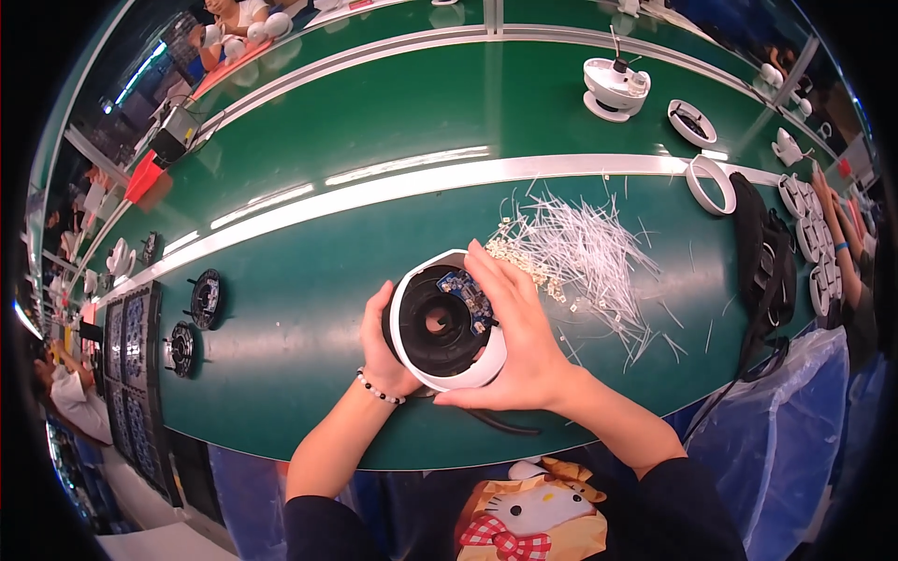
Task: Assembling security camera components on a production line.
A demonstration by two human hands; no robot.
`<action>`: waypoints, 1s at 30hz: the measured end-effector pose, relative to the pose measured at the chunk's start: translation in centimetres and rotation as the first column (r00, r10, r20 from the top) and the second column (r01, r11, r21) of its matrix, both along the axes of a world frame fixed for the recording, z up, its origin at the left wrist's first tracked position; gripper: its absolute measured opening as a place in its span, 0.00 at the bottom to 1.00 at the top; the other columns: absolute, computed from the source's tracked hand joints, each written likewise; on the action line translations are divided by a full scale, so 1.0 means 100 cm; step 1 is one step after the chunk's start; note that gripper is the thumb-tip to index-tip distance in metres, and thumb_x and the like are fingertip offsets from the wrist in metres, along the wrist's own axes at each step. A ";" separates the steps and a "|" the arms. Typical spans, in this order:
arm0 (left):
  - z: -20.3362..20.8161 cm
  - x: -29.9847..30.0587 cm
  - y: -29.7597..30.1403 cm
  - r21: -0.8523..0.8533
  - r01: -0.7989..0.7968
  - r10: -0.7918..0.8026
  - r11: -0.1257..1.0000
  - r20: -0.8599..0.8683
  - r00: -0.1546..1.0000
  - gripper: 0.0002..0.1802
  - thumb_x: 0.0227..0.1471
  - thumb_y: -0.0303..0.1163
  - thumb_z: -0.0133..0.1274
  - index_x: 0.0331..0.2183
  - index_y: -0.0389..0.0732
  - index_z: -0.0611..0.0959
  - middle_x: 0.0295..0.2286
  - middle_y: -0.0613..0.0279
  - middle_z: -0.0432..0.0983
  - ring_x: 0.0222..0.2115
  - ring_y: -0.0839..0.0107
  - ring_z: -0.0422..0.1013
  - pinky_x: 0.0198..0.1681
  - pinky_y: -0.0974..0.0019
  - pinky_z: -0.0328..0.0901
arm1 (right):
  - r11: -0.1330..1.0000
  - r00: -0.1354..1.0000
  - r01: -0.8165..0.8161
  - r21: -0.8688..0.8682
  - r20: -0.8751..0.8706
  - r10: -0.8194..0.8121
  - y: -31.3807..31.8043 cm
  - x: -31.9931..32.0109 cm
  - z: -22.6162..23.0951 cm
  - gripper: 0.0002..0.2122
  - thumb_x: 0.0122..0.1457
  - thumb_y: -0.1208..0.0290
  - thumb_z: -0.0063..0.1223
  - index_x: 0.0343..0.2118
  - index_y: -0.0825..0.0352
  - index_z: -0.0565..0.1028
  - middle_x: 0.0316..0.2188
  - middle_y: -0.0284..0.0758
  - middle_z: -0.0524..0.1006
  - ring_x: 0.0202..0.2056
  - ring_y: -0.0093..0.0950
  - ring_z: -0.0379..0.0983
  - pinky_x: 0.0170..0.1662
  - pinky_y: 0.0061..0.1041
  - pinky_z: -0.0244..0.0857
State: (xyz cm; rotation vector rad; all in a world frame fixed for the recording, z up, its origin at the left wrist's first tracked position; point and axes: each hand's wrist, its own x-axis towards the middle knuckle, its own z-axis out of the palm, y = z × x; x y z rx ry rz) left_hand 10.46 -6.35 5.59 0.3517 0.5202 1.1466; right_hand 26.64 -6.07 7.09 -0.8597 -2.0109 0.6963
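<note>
Between my two hands is a round white housing (468, 376) with a black inner part (432, 348) that has a round hole at its centre. A small blue circuit board (460, 288) sits at the upper right inside it. My left hand (382, 341) wraps the housing's left side, thumb up along the rim. My right hand (524, 341) grips the right side, its fingers over the top edge near the board. The housing is tilted with its open face toward me, just above the green bench. A dark cable or strip (505, 423) lies below my right hand.
A heap of white cable ties (589, 252) and small cream connectors (524, 262) lies beyond my right hand. Black round parts (206, 299) stand left, beside a tray of boards (131, 374). A white ring (711, 185) and black bag (762, 252) sit right; white housings (617, 84) stand farther back.
</note>
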 end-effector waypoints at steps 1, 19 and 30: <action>0.002 0.001 -0.001 -0.024 -0.018 0.017 1.000 -0.033 0.999 0.27 0.50 0.48 0.29 0.42 0.40 0.70 0.38 0.56 0.69 0.38 0.64 0.66 0.42 0.60 0.63 | 0.999 1.000 -0.001 0.053 -0.001 0.001 -0.001 -0.001 0.002 0.51 0.24 0.57 0.68 0.53 0.71 0.50 0.53 0.48 0.52 0.52 0.43 0.50 0.52 0.37 0.47; -0.020 -0.014 -0.010 0.123 0.194 -0.206 0.973 0.093 0.974 0.42 0.45 0.64 0.32 0.50 0.39 0.59 0.46 0.54 0.61 0.46 0.63 0.60 0.49 0.59 0.58 | 0.991 0.986 -0.105 0.085 0.138 0.092 0.005 -0.005 -0.001 0.52 0.22 0.56 0.66 0.52 0.73 0.49 0.51 0.49 0.53 0.50 0.47 0.51 0.50 0.40 0.49; -0.009 -0.005 -0.011 0.147 -0.043 0.038 0.988 0.035 0.999 0.35 0.38 0.46 0.44 0.47 0.34 0.63 0.43 0.51 0.64 0.43 0.61 0.64 0.47 0.59 0.60 | 0.987 0.996 0.076 0.141 0.037 -0.082 -0.006 -0.022 -0.011 0.51 0.25 0.56 0.64 0.53 0.73 0.47 0.53 0.51 0.50 0.52 0.47 0.47 0.53 0.40 0.44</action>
